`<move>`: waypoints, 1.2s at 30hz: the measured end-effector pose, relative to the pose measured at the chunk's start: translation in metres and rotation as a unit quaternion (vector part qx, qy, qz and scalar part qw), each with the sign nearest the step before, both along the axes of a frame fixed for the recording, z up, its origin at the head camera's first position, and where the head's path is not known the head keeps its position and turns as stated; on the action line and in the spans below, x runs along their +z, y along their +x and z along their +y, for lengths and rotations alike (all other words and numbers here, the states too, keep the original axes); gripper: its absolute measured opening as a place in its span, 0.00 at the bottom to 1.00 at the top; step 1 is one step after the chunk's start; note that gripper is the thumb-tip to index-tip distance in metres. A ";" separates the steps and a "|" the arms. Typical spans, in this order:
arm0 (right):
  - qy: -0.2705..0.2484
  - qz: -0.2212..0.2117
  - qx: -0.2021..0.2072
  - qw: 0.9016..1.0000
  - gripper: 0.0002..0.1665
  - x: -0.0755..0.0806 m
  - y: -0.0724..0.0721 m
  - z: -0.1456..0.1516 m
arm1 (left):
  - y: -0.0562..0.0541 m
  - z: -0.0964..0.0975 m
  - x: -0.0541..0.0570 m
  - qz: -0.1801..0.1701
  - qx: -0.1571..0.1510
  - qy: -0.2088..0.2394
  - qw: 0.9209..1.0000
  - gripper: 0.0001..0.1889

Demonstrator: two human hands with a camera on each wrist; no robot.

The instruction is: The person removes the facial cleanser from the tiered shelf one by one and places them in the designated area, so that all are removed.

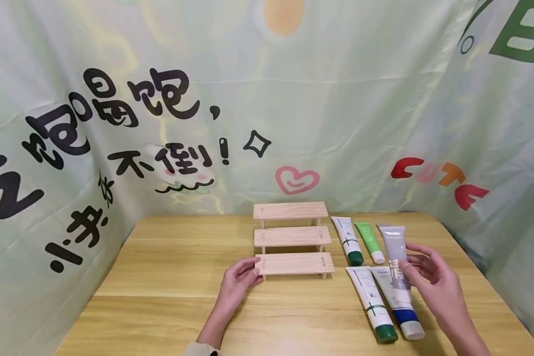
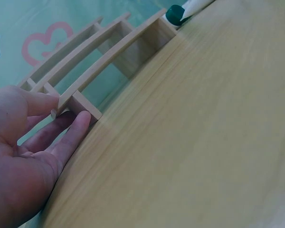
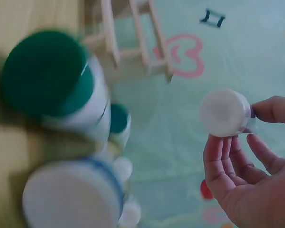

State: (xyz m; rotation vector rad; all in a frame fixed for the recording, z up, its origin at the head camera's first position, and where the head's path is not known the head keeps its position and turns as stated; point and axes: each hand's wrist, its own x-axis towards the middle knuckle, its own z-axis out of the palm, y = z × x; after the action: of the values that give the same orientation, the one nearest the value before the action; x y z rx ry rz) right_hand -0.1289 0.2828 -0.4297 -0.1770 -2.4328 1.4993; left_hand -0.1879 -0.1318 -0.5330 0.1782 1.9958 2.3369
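A wooden three-step display stand (image 1: 293,264) stands near the middle of the table. My left hand (image 1: 239,279) grips the left end of its lowest step; in the left wrist view the thumb lies above the board and a fingertip (image 2: 84,118) touches the leg below. Raised above the tubes at the right, a grey squeeze tube (image 1: 396,252) is pinched between the thumb and fingers of my right hand (image 1: 440,282). Its white cap (image 3: 223,113) faces the right wrist camera. Under it lies a tube with a blue band (image 1: 405,315), partly covered.
A white tube with a green cap (image 1: 371,301) lies in front. Behind lie another white green-capped tube (image 1: 348,240), a green tube (image 1: 369,241) and a mostly hidden tube (image 1: 382,226). A printed curtain (image 1: 338,123) hangs around the wooden table (image 1: 173,277).
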 end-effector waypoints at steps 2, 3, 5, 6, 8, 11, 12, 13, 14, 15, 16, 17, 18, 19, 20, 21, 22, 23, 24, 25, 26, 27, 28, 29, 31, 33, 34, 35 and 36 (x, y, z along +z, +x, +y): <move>-0.007 -0.013 -0.002 1.000 0.25 -0.005 -0.002 0.009 | 0.000 -0.001 0.000 -0.002 0.001 0.001 1.000 0.18; -0.006 -0.018 -0.003 1.000 0.25 -0.008 -0.003 0.013 | 0.000 -0.001 0.000 -0.003 0.001 0.002 1.000 0.18; -0.001 -0.029 -0.002 1.000 0.26 -0.012 -0.003 0.021 | 0.001 -0.001 0.000 -0.004 0.000 0.004 1.000 0.18; 0.005 -0.034 -0.002 0.999 0.26 -0.013 -0.003 0.025 | 0.001 -0.001 0.000 -0.004 0.000 0.005 1.000 0.18; 0.021 -0.046 -0.003 0.999 0.28 -0.015 -0.004 0.033 | 0.001 -0.001 0.000 -0.001 -0.001 0.005 1.000 0.18; 0.046 -0.072 -0.005 0.996 0.32 -0.017 -0.004 0.043 | 0.001 -0.001 0.000 0.001 0.000 0.003 1.000 0.18; 0.053 -0.078 -0.004 0.996 0.33 -0.018 -0.004 0.046 | 0.001 -0.001 0.000 0.002 -0.001 0.002 1.000 0.18; 0.058 -0.084 -0.003 0.995 0.34 -0.018 -0.004 0.049 | 0.000 -0.001 0.000 0.000 -0.002 0.003 1.000 0.18; 0.065 -0.088 -0.002 0.994 0.34 -0.019 -0.004 0.052 | 0.000 0.000 0.000 -0.002 -0.002 0.004 1.000 0.18; 0.072 -0.094 0.000 0.993 0.35 -0.020 -0.004 0.055 | 0.000 0.001 0.000 -0.003 -0.002 0.005 1.000 0.18; 0.076 -0.100 0.003 0.992 0.35 -0.020 -0.003 0.058 | 0.000 0.001 0.000 -0.006 -0.003 0.006 1.000 0.18; 0.078 -0.109 0.009 0.991 0.36 -0.021 -0.003 0.061 | 0.000 0.001 -0.001 -0.007 -0.003 0.007 1.000 0.18; 0.081 -0.118 0.014 0.990 0.37 -0.021 -0.003 0.064 | 0.001 0.002 -0.001 -0.008 -0.004 0.007 1.000 0.18; 0.084 -0.131 0.018 0.988 0.39 -0.022 -0.003 0.067 | 0.001 0.002 -0.001 -0.010 -0.003 0.007 1.000 0.18; 0.087 -0.140 0.022 0.986 0.39 -0.022 -0.004 0.070 | 0.001 0.003 -0.001 -0.010 -0.002 0.005 1.000 0.18; 0.088 -0.150 0.028 0.984 0.40 -0.023 -0.005 0.072 | 0.002 0.003 -0.001 -0.007 -0.002 0.005 1.000 0.18; 0.088 -0.158 0.034 0.983 0.41 -0.023 -0.005 0.074 | 0.002 0.003 -0.001 -0.004 -0.002 0.005 1.000 0.18; 0.085 -0.167 0.041 0.981 0.42 -0.024 -0.007 0.076 | 0.001 0.003 -0.001 -0.001 -0.001 0.004 1.000 0.18; 0.085 -0.174 0.047 0.980 0.42 -0.024 -0.008 0.078 | 0.001 0.002 0.000 0.000 0.000 0.004 1.000 0.18; 0.083 -0.182 0.054 0.978 0.42 -0.025 -0.009 0.079 | 0.000 0.002 0.000 0.001 0.001 0.004 1.000 0.18; 0.080 -0.191 0.060 0.977 0.42 -0.027 -0.010 0.079 | 0.000 0.001 0.000 0.002 0.000 0.004 1.000 0.18; 0.077 -0.204 0.066 0.974 0.43 -0.028 -0.011 0.080 | 0.000 0.000 0.000 0.000 0.000 0.005 1.000 0.18; 0.074 -0.216 0.071 0.971 0.43 -0.029 -0.012 0.081 | 0.000 0.000 0.000 -0.004 0.000 0.003 1.000 0.18; 0.070 -0.227 0.077 0.968 0.43 -0.031 -0.012 0.082 | 0.001 -0.001 0.000 -0.008 0.000 0.003 1.000 0.18; 0.070 -0.240 0.081 0.965 0.43 -0.034 -0.012 0.083 | 0.001 -0.002 0.000 -0.008 0.000 0.003 1.000 0.18; 0.071 -0.247 0.082 0.963 0.43 -0.035 -0.013 0.085 | 0.001 -0.002 0.001 -0.005 0.001 0.004 1.000 0.18; 0.072 -0.248 0.084 0.963 0.42 -0.036 -0.013 0.086 | 0.000 -0.002 0.001 -0.003 0.001 0.005 1.000 0.18; 0.074 -0.248 0.087 0.962 0.42 -0.037 -0.014 0.087 | 0.000 -0.002 0.002 0.000 0.001 0.006 1.000 0.18; 0.078 -0.249 0.088 0.961 0.41 -0.037 -0.014 0.088 | -0.001 -0.002 0.002 0.002 0.001 0.006 1.000 0.18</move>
State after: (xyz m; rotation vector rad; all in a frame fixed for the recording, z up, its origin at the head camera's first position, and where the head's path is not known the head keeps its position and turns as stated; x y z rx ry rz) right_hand -0.1427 0.3706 -0.4666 -0.3519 -3.0237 1.4612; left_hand -0.1887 -0.1336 -0.5307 0.1818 1.9859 2.3518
